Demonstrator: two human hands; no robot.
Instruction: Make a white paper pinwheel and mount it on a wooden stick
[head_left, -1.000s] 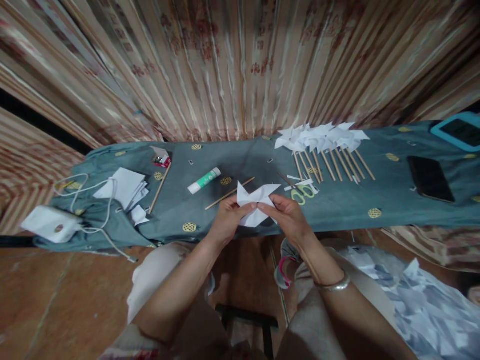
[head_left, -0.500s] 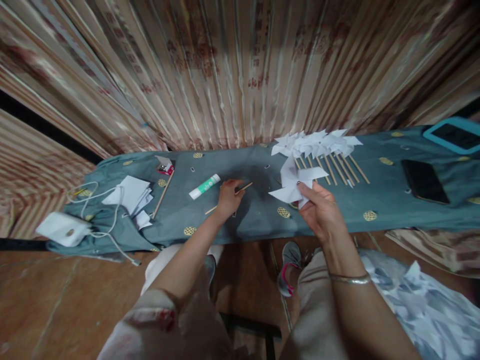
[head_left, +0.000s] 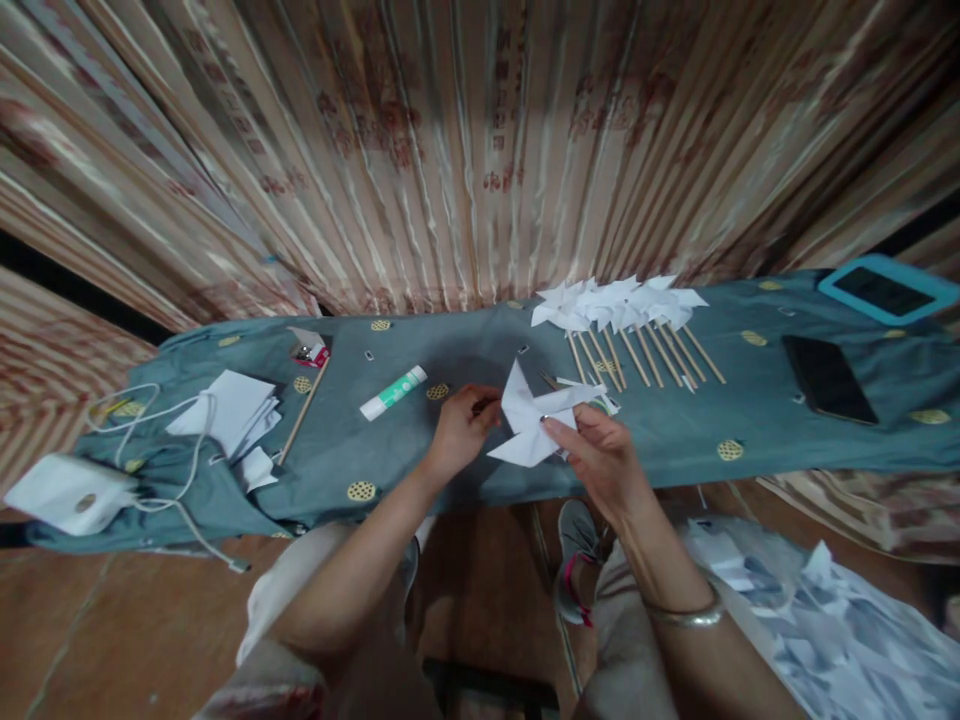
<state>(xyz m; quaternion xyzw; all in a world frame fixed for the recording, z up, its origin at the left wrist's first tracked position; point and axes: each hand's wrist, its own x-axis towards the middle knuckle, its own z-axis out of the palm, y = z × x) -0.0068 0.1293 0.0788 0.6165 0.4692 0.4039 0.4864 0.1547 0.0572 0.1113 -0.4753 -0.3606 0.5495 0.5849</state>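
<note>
A white paper pinwheel (head_left: 525,440) with a small pin head at its centre is gripped by my right hand (head_left: 604,455), thumb close to the pin. Just left of its blades, my left hand (head_left: 463,430) has its fingers pinched together; the thin wooden stick seen in them a moment ago is mostly hidden now. Behind my right hand, scissors (head_left: 550,380) and some white paper strips partly show on the cloth. A glue stick (head_left: 393,392) with a green label lies to the left of my left hand.
Finished pinwheels (head_left: 622,302) on sticks lie in a row at the back. Rightward are a black phone (head_left: 829,378) and a blue-framed tablet (head_left: 885,290). Leftward sit a small pin box (head_left: 309,350), a stick (head_left: 304,412), paper sheets (head_left: 229,412) and a white corded adapter (head_left: 71,495).
My right hand has brought the pinwheel left and down, near my left hand. My left hand has lifted the stick from the cloth and turned it. The view has shifted slightly.
</note>
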